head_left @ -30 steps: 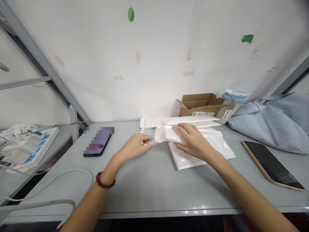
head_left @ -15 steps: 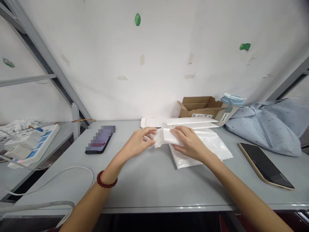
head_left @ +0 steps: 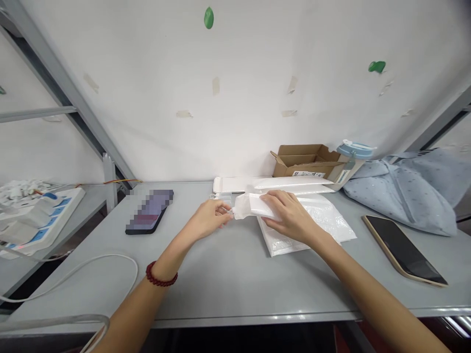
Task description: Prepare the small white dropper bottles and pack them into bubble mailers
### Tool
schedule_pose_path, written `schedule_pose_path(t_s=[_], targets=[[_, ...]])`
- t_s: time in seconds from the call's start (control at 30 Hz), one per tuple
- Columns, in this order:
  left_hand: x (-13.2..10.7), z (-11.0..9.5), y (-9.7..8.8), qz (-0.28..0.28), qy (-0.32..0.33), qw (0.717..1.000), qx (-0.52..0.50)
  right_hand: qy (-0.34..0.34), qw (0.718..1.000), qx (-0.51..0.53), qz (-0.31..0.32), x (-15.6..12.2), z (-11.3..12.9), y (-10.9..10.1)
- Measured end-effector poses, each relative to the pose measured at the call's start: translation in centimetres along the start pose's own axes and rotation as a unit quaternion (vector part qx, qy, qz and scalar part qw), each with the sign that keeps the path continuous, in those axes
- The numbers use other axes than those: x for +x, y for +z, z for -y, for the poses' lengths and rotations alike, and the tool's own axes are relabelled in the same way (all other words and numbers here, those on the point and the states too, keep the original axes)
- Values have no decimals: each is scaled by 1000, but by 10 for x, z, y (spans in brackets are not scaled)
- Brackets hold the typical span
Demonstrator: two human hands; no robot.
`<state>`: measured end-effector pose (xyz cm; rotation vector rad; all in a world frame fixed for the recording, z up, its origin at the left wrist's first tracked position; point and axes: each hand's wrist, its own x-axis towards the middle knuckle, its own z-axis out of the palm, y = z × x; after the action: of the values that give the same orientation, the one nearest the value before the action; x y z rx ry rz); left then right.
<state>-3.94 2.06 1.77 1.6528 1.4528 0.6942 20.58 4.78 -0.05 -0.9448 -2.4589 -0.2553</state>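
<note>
My right hand (head_left: 289,215) is wrapped round a slim white box (head_left: 257,205) and tilts it above the table. The box's open end, with a loose flap (head_left: 241,207), points left. At that end my left hand (head_left: 211,218) is closed in a pinch on a small translucent piece (head_left: 228,212), too small to name. A clear plastic item (head_left: 223,197) shows just behind the left fingers; I cannot tell whether it is joined to the piece. Under my right hand lie white padded mailers (head_left: 324,220).
At the back are a flat white box (head_left: 233,184), a brown carton (head_left: 305,159) and a blue-lidded cup (head_left: 353,157). Phones lie at left (head_left: 150,211) and right (head_left: 405,250). A blue cloth bag (head_left: 401,196) sits at right; a white cable (head_left: 121,257) loops at left.
My left hand has moved slightly left and down, its fingers closing from apart into a pinch. A clear plastic item now shows behind it. The right hand keeps its hold on the box.
</note>
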Motion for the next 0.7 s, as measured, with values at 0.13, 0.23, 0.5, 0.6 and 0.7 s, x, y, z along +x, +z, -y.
schedule_pose_path(t_s=[0.13,0.23,0.5,0.6,0.7], targets=[[4,1,11,-49,34,998,-27,-8,1000,-6,8,0,1,1],[3,-1,18,-107,70,992,0,-15,1000,-13,10,-1,4,1],[9,5,7,-55,154,984,66,-23,1000,1,5,0,2,1],[24,34,-30,-211,74,974,39,9,1000,17,-10,0,-10,2],[39,66,-55,-257,26,964,64,31,999,17,-16,-1,-18,3]])
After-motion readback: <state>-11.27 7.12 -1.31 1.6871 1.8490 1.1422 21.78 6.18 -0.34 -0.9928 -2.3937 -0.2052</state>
